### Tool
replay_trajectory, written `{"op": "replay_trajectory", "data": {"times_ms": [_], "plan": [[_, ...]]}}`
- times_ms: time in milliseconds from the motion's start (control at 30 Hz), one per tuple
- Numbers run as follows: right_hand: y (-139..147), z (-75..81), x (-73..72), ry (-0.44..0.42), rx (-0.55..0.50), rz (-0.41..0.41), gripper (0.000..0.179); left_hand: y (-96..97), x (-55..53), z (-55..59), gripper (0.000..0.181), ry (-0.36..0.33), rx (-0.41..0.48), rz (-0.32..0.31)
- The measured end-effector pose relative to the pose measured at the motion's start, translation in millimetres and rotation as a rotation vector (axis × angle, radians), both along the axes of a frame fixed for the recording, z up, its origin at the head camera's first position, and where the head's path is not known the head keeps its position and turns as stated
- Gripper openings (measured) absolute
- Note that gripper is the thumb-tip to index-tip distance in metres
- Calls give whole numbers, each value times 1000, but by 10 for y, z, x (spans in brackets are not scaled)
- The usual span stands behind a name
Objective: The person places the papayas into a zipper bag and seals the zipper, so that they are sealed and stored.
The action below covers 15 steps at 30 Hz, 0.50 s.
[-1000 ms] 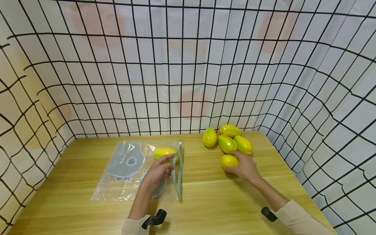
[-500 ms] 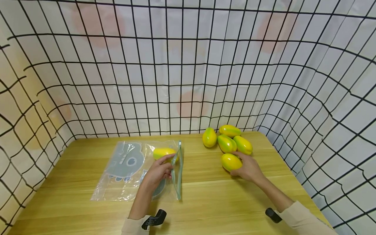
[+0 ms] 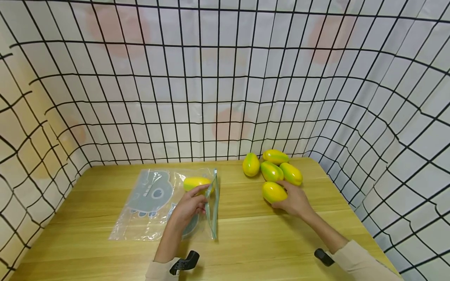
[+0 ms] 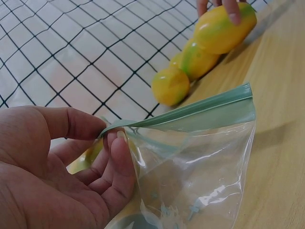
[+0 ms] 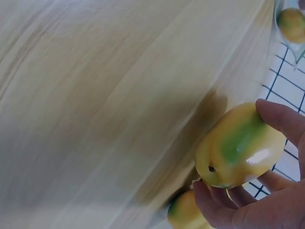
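Left hand pinches the clear bag by its green zip edge, right hand grips a yellow-green fruit near four loose ones on the table – skin looks slick tbh, so a lazy grip could send it rolling.

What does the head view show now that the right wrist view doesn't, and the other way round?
Only the head view shows the printed figure on the bag and the person's sleeves. Only the right wrist view shows the dark spot on the held fruit. Both show the right hand gripping that fruit, another fruit in the bag, the wooden table and the grid.
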State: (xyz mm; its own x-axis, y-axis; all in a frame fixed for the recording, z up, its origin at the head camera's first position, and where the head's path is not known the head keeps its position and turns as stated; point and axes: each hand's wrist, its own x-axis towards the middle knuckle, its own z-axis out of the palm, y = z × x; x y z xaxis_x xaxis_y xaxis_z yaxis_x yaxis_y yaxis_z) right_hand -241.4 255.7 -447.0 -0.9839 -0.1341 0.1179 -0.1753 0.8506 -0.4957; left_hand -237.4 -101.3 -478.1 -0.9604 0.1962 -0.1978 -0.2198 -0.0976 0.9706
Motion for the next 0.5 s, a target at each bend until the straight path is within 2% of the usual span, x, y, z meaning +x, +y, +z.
{"op": "replay_trajectory", "data": {"times_ms": [233, 500], "plan": [[-162, 63, -15, -8, -27, 2, 79, -1, -14, -2, 53, -3, 6, 1], [-426, 137, -67, -41, -58, 41, 81, 6, -14, 3, 53, -6, 9, 3]]}}
